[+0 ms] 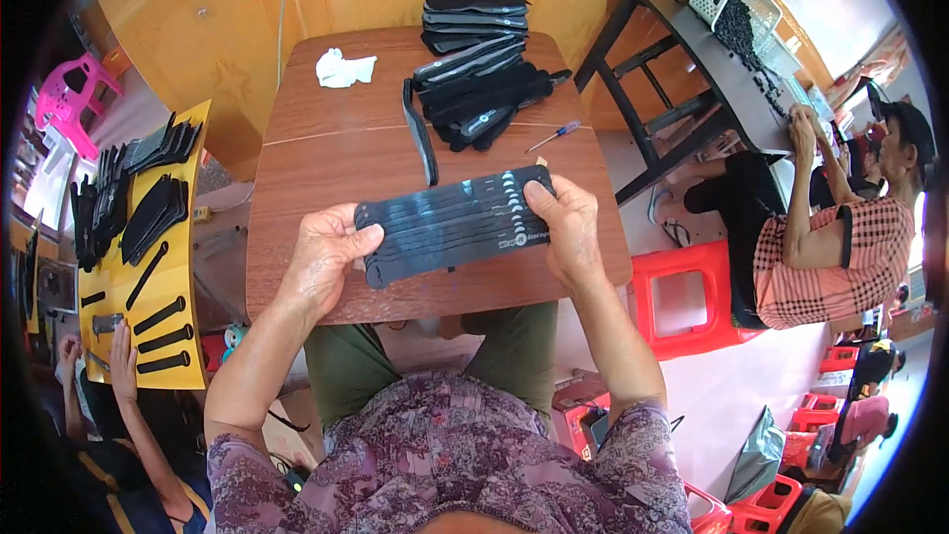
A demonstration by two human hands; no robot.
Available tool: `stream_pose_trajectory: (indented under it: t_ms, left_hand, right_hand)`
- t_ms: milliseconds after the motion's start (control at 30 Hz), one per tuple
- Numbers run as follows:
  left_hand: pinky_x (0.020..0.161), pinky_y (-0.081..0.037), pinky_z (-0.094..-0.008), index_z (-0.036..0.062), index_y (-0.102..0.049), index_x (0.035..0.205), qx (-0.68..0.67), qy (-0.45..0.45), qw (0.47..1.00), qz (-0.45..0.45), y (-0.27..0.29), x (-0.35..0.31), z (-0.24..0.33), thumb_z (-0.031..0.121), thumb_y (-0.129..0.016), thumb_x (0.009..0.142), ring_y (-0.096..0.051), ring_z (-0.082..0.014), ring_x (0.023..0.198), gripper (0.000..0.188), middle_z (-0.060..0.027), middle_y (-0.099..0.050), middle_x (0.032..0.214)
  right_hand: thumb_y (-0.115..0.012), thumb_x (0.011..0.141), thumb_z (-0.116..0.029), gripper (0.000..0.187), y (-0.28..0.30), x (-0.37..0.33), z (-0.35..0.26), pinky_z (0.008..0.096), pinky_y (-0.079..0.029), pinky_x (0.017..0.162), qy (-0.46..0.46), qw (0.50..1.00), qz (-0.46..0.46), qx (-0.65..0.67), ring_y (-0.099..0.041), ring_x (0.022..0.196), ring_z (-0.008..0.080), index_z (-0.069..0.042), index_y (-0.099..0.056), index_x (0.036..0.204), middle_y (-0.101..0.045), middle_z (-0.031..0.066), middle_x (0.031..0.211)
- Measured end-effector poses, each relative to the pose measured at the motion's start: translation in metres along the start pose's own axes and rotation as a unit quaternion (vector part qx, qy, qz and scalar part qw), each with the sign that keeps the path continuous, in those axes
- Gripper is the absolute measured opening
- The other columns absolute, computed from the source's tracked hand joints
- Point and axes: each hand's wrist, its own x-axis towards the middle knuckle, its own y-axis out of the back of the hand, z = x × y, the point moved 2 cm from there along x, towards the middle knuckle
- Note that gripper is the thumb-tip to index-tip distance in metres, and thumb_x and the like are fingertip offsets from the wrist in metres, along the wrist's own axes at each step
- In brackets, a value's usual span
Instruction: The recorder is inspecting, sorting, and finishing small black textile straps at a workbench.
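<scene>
Both hands hold a flat black ribbed fabric pad with white printed marks along its right end, slightly above the near part of the brown table. My left hand pinches its left end, thumb on top. At the right end, my right hand grips it the same way; the fingers beneath are hidden. Beyond the pad lies a loose heap of black and grey fabric pieces, with a narrow grey-edged strip beside it. A screwdriver rests to the right of the heap.
A neat stack of similar pieces and a crumpled white tissue lie at the table's far side. Left, a yellow table bears black parts near another person's hand. Right are a red stool and a seated person.
</scene>
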Motion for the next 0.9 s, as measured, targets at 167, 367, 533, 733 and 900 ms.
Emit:
stream_pose_trajectory:
  t_ms: [167,367,533,733,900]
  left_hand:
    - [0.063,-0.051,-0.0234,-0.0022,-0.064,0.092,-0.005,-0.045,0.999,0.006,0.003,0.015,0.006,0.004,-0.068,0.081,-0.062,-0.0100,0.071,0.014,-0.0066,-0.067,0.085]
    - [0.053,-0.050,-0.0214,-0.0031,-0.063,0.090,-0.004,-0.035,0.999,0.031,0.003,0.039,0.013,0.006,-0.068,0.081,-0.062,-0.0099,0.064,0.014,-0.0072,-0.067,0.079]
    - [0.032,-0.039,-0.0203,-0.0002,-0.061,0.078,0.052,0.027,0.998,0.005,0.010,0.076,0.036,0.017,-0.071,0.081,-0.054,-0.0107,0.041,0.020,-0.0088,-0.063,0.065]
    - [0.031,-0.038,-0.0227,0.0007,-0.058,0.072,0.069,0.008,0.998,-0.013,0.008,0.165,0.064,0.017,-0.071,0.081,-0.053,-0.0129,0.039,0.022,-0.0091,-0.061,0.062]
    - [0.029,-0.034,-0.0246,0.0008,-0.058,0.072,0.168,-0.070,0.983,0.014,0.014,0.272,0.116,0.019,-0.068,0.082,-0.055,-0.0169,0.041,0.023,-0.0095,-0.058,0.057]
  right_hand:
    - [-0.059,0.089,-0.013,0.017,0.006,0.010,-0.005,0.0213,-0.048,0.062,-0.006,1.000,0.001,-0.031,-0.058,0.067,0.0069,0.003,-0.063,0.093,-0.065,0.0036,0.082]
    - [-0.059,0.091,-0.015,0.017,0.008,0.025,-0.021,0.0210,-0.049,0.062,0.031,0.996,-0.020,-0.083,-0.058,0.066,0.0064,0.001,-0.064,0.093,-0.065,0.0026,0.079]
    - [-0.062,0.089,-0.024,0.021,0.004,0.058,-0.054,0.0161,-0.038,0.040,-0.074,0.983,-0.025,-0.167,-0.051,0.048,0.0033,-0.003,-0.065,0.091,-0.062,-0.0007,0.071]
    - [-0.062,0.086,-0.016,0.014,0.038,0.164,-0.044,0.0204,-0.037,0.038,-0.056,0.987,-0.021,-0.152,-0.051,0.050,0.0083,-0.002,-0.065,0.085,-0.062,0.0019,0.069]
    - [-0.067,0.083,-0.019,0.018,0.031,0.253,-0.080,0.0212,-0.032,0.035,0.036,0.965,0.048,-0.254,-0.048,0.042,0.0097,-0.002,-0.068,0.086,-0.058,0.0023,0.059]
